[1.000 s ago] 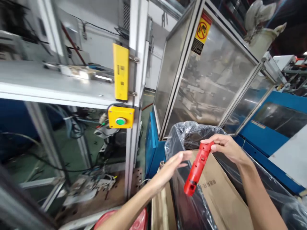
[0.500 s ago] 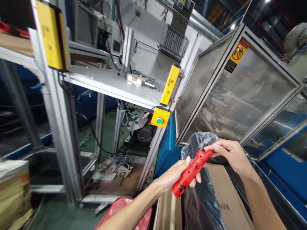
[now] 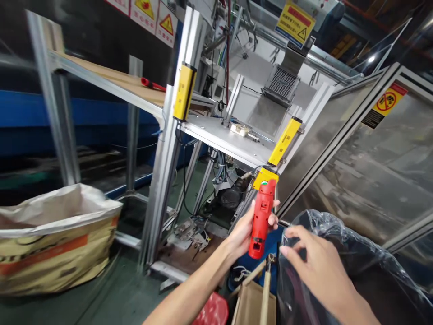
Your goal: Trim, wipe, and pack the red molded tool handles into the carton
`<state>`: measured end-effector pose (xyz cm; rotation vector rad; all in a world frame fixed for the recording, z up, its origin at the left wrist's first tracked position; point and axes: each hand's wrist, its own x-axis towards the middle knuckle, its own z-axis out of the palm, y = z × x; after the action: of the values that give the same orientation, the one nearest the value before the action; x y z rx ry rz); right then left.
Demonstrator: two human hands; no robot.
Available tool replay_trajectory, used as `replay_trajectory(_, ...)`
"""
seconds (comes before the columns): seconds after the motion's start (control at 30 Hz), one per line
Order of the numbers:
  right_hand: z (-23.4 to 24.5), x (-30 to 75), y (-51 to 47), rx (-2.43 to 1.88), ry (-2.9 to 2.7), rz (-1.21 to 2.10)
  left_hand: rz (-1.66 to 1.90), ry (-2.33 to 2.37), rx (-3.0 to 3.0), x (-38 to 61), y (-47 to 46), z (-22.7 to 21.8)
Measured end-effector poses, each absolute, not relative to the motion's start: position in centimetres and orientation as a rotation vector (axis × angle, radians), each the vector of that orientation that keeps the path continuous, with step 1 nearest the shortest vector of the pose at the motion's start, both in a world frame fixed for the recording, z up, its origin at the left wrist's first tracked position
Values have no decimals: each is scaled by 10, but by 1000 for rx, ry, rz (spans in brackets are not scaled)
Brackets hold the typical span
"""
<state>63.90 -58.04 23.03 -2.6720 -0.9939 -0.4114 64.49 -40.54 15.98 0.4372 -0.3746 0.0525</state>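
My left hand is wrapped round a red plastic housing, a long rounded piece with small square cutouts and a dark opening at its lower end. The piece stands almost upright in front of a yellow button box and partly covers its green button. My right hand is apart from the housing, to its right, with thumb and fingers spread and nothing between them. Behind and below that hand is a clear plastic bag.
A metal-framed work table carries a small metal fixture between yellow sensor bars. Another red piece lies on the brown shelf at left. A large sack, a red stool-like object and wooden-handled tools stand low down.
My right hand has let go of the red housing and moved down and away. My left hand has turned the housing more upright. The view has swung left, bringing in the sack and shelf.
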Motion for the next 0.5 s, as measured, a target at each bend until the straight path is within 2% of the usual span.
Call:
replay_trajectory(0.17,201,628,-518,-2653,-1098,-412,173,-310,321,638,-370,170)
replay_trajectory(0.5,160,649,-386,-2360,-1103,-956,287,-297,389,654,-262,165)
